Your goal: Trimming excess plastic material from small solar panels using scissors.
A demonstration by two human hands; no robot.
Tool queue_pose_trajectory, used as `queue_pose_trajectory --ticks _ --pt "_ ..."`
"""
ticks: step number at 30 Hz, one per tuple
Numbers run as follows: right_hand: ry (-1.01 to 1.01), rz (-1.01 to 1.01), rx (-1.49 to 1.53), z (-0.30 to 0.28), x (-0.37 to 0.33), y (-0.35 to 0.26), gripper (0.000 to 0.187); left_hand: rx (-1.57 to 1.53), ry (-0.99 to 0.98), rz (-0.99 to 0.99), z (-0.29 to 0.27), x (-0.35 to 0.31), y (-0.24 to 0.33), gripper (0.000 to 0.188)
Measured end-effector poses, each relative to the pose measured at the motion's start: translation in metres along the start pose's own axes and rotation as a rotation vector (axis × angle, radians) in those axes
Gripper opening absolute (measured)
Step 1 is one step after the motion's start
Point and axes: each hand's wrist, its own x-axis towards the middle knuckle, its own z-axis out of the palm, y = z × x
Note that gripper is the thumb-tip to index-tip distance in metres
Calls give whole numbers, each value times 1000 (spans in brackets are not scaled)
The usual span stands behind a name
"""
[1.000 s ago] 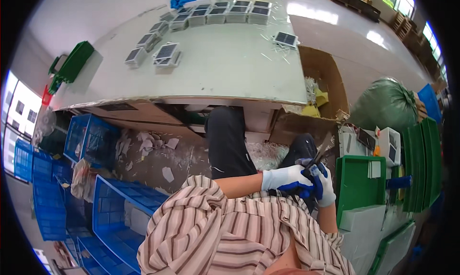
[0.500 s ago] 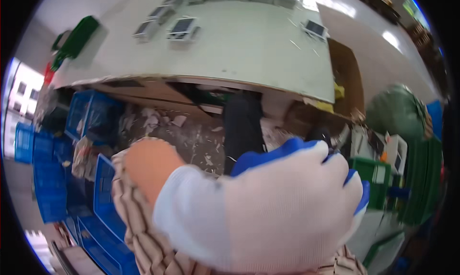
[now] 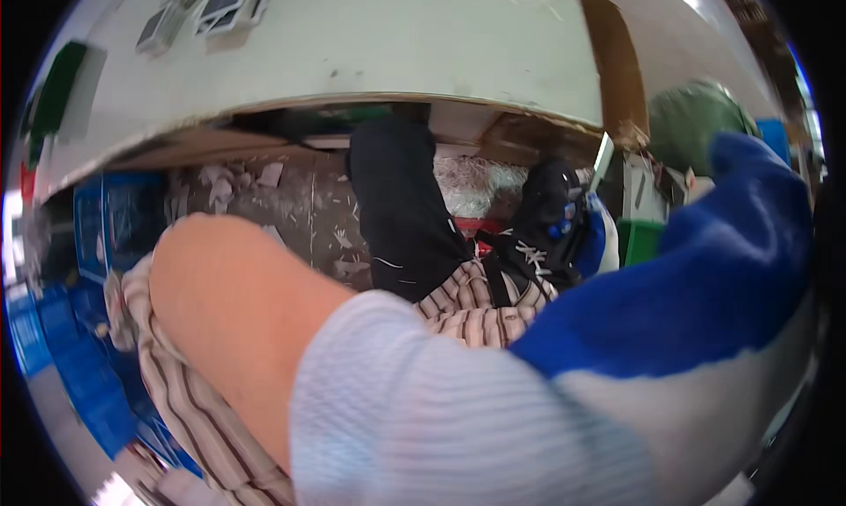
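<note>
Much of the head view was filled by the person's left hand, raised close to the lens in a white knit glove with a blue coating. How far its fingers were opened could not be told, nor whether they had hold of anything. Its bare forearm ran from a brown-striped beige sleeve at the lower left.

Beyond it, the right hand, also gloved in white and blue and partly hidden, was closed around the lower end of a slim tool with a pale, narrow blade. The blade pointed upward, beside the black-trousered legs and near the front edge of a white tabletop.

Small dark panels with white frames lay at the table's far left. A brown cardboard box stood against its right end, with a bulging green plastic sack just beyond. A green plastic tray was right of the right hand; blue plastic crates stood at the left.
</note>
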Motion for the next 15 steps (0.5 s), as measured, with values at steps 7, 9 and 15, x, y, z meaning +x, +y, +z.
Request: queue_pose_trajectory --ticks 7,9,15 --pt "-59 -55 83 6 21 11 25 153 -2 22 8 17 -20 18" --pt "-7 -154 103 -16 22 -10 24 152 52 111 18 47 -27 18" --pt "26 -339 -41 4 39 -48 23 -149 21 -30 103 118 -149 40"
